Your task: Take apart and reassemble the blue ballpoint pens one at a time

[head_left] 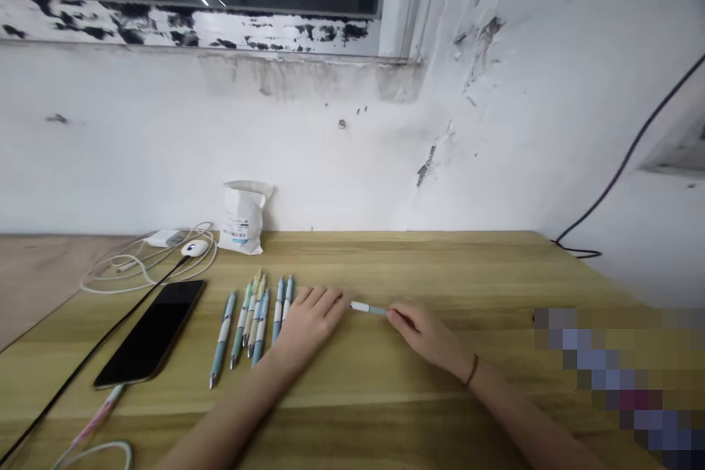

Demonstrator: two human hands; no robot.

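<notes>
Loose pen (369, 308) is crosswise btwn the two hands, out in front on the bench (418, 411), white barrel & blue end showing; can't tell if it's resting on the wood or just above. Prob. held this way so each hand has one end & the pen stays level. Other pens (222, 341) lie L of the hands, roughly parallel, most w/ tips toward the person, likely to keep them grouped & within reach; a couple run partly behind the L hand (311, 317). Phone (151, 334) is farther L, prob. put there to leave room, w/ white paper bag (241, 222) back by the wall (352, 183).

Fingers: R hand (421, 334) has thumb & index nearly closed, pinching the pen's blue end; rest curled under. L hand is palm down, fingers close together, tips at the pen's other end; can't tell if they grip or only touch.
</notes>
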